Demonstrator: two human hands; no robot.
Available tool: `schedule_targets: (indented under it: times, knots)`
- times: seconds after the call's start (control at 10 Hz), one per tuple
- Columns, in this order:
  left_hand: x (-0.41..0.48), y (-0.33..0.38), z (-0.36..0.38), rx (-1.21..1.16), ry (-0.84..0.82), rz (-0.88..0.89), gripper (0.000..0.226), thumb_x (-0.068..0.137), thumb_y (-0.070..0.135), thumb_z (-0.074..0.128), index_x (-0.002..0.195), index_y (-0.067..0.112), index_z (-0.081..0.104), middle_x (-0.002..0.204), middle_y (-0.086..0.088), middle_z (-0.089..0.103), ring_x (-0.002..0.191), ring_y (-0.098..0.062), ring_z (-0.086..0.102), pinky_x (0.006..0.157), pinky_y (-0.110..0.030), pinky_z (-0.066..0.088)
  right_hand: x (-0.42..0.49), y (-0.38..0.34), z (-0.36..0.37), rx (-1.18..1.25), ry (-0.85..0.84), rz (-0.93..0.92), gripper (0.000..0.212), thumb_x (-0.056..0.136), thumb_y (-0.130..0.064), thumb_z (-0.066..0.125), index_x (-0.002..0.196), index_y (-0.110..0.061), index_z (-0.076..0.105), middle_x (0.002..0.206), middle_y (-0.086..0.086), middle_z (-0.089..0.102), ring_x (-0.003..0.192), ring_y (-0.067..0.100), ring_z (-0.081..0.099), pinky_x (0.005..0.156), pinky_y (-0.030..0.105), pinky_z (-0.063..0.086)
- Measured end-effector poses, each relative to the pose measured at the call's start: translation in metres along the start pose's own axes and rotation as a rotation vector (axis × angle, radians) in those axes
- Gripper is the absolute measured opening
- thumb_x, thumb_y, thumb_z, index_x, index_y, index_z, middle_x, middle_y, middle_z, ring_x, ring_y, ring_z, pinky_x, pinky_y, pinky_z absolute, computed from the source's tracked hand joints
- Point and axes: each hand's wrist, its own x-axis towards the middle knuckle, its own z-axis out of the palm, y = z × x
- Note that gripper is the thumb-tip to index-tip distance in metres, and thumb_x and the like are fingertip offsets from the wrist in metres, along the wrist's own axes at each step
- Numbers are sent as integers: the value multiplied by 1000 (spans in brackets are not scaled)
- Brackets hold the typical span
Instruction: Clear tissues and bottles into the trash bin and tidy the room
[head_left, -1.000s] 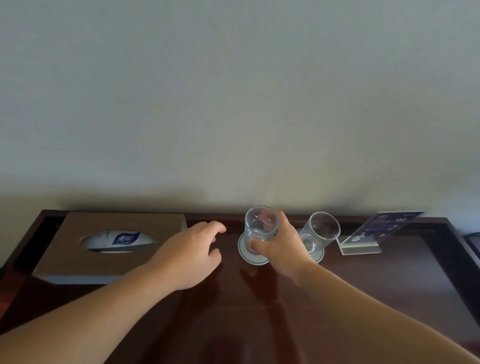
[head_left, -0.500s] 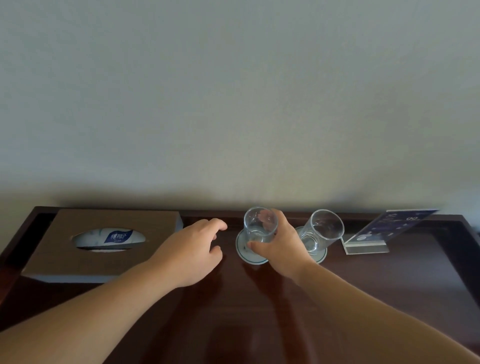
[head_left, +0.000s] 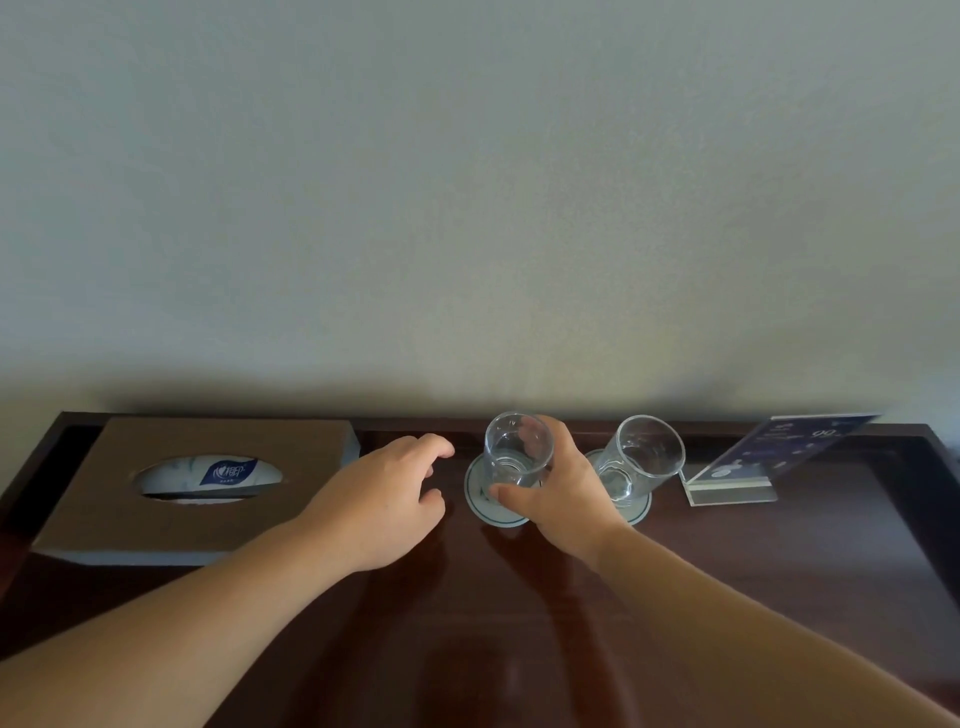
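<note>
**Right hand on a glass, right of the tissue box**

The right hand grasps a clear glass, thumb on the near side and fingers wrapped round the far side. The glass stands upright over a round white coaster, a little way right of the tissue box. Whether its base touches the coaster or is just clear of it cannot be told from this angle.

The left hand sits just right of the tissue box, nearer to it than the held glass is. Its fingers are loosely curled and it holds nothing.

The tissue box is a flat brown one at the left end of the dark wooden desk. A white and blue tissue pack shows through its oval opening.

Further right of the tissue box, beyond the right hand, a second glass stands on a second coaster, with the back of the hand close beside it. Furthest from the tissue box, at the right end of the desk, is a slanted blue card in a clear acrylic stand. A plain pale wall rises behind the tissue box.
</note>
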Motion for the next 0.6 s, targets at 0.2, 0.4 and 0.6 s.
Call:
schedule_targets:
  times: [0.2, 0.4, 0.6]
  knots:
    - [-3, 4, -1, 4, 11, -9, 43, 92, 30, 48, 134, 35, 41, 117, 16, 51, 103, -8, 55, 85, -29, 48, -6, 6, -2, 24, 19, 1, 77, 58, -44, 79, 125, -44, 41, 124, -19, 54, 118, 0, 51, 100, 31, 45]
    - [-9, 16, -8, 16, 34, -12, 43, 92, 30, 48, 134, 36, 41, 118, 15, 52, 104, -8, 55, 84, -28, 46, -17, -2, -11, -40, 22, -5, 92, 59, -50, 77, 138, -39, 30, 134, -18, 44, 127, -2, 39, 101, 19, 34]
    - [-20, 34, -24, 33, 91, -10, 42, 91, 30, 48, 132, 35, 42, 120, 14, 53, 106, -7, 54, 85, -28, 46, -34, -24, -24, -139, 28, -49, 99, 63, -54, 75, 145, -33, 23, 140, -15, 36, 120, -2, 37, 93, 18, 31]
